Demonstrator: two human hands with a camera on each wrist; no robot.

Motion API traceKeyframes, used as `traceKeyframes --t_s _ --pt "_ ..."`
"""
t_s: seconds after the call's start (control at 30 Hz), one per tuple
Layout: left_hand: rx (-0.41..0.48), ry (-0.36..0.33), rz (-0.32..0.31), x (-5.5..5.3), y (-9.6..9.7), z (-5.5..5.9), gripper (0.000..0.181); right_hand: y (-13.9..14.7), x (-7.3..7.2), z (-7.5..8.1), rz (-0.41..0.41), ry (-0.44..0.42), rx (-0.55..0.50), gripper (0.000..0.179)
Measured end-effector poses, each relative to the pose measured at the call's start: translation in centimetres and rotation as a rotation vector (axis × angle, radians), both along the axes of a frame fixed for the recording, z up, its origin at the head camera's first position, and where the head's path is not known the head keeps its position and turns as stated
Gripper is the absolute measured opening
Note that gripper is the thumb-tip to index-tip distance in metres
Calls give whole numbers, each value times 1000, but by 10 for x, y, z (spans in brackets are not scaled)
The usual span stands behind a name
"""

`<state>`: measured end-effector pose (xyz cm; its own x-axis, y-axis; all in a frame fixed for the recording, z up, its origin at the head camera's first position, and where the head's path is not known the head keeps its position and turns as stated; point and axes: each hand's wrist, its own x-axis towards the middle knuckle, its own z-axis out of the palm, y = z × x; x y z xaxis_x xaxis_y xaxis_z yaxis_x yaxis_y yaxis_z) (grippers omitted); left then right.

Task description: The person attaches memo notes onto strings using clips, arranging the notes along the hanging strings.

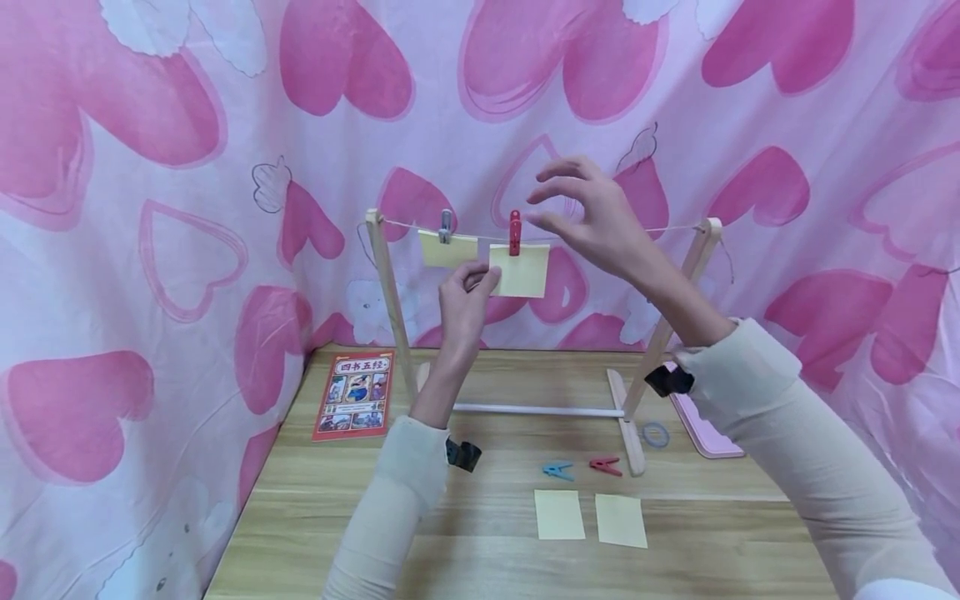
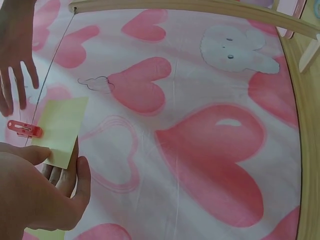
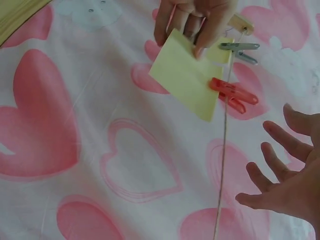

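Note:
A yellow paper note [image 1: 522, 275] hangs from the string [image 3: 223, 150], held by a red clothespin [image 1: 515, 233] at its top edge. My left hand [image 1: 463, 304] pinches the note's lower left edge between thumb and fingers, as the left wrist view [image 2: 57, 132] also shows. Just right of the red clothespin, my right hand [image 1: 596, 217] is spread with fingers apart, holding nothing and not touching the clothespin. Left of it, a second yellow note [image 1: 442, 250] hangs under a grey clothespin [image 1: 446, 227].
Wooden posts [image 1: 392, 300] carry the string, with a white rod [image 1: 540, 411] low between them. On the table lie a blue clothespin [image 1: 558, 471], a red one [image 1: 606, 466], two yellow notes [image 1: 559, 515], a tape ring [image 1: 656, 434], a book [image 1: 354, 396] and a pink item [image 1: 708, 425].

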<state>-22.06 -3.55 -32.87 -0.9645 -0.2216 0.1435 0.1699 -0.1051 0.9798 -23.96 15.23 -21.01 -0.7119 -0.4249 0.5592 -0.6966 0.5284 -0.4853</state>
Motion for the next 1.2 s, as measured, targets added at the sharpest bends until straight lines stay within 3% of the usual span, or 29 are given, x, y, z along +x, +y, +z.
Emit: traceKeyframes --t_s 0.13,0.23,0.37,0.5,0.67,0.77,0.93,1.0,1.1,1.2 --pt "2 4 -17 -1 1 -3 30 11 22 -10 27 120 -46 24" --pt "-2 10 -45 -1 2 -7 30 23 40 -24 93 194 -45 25" --pt "-23 26 -90 0 3 -11 30 39 64 -55 184 251 5 28" --pt "-74 35 -124 1 3 -15 33 51 81 -88 227 256 65 26" --pt "-125 30 -128 3 1 -19 39 58 93 -121 163 242 151 58" --pt "-152 22 -118 4 0 -20 40 63 98 -136 132 229 171 58" --pt "-204 27 -102 6 -4 -25 38 73 102 -157 71 203 191 36" --pt "-237 45 -82 8 -7 -29 36 78 104 -164 32 188 203 38" --pt "-326 86 -26 14 -13 -41 30 84 107 -175 -27 162 214 50" --pt "-507 177 68 24 -22 -60 26 88 108 -188 -68 150 205 55"
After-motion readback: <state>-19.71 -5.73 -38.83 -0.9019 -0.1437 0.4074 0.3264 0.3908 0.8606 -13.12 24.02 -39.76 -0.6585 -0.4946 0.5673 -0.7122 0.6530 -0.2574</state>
